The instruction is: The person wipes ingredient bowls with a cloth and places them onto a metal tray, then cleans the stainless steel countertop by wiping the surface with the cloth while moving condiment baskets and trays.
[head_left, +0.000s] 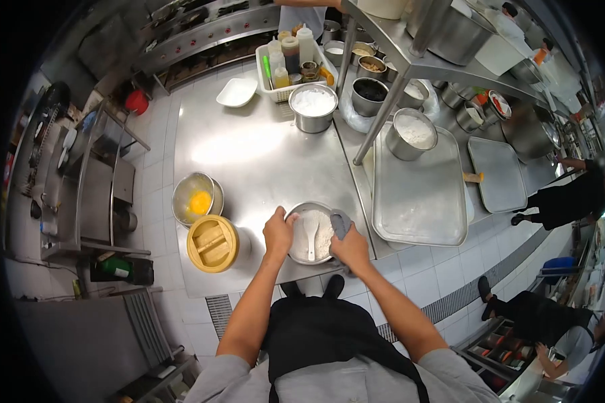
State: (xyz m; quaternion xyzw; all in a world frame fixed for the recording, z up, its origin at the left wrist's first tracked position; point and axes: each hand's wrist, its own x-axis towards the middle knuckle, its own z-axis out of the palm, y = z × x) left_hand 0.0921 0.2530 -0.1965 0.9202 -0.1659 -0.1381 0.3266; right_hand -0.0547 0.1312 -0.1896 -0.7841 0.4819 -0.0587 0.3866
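A metal bowl of white flour-like powder stands near the front edge of the steel table, a white spoon lying in the powder. On the bowl's left rim, my left hand is closed, thumb towards the inside. My right hand grips a grey cloth against the right rim. Left of my hands sits a tub with a yellow lid. Behind it, a steel bowl holds yellow egg.
A pot of white powder and a white dish stand farther back, near a basket of bottles. At right are a tray, another powder pot and a shelf post. Other people stand at right.
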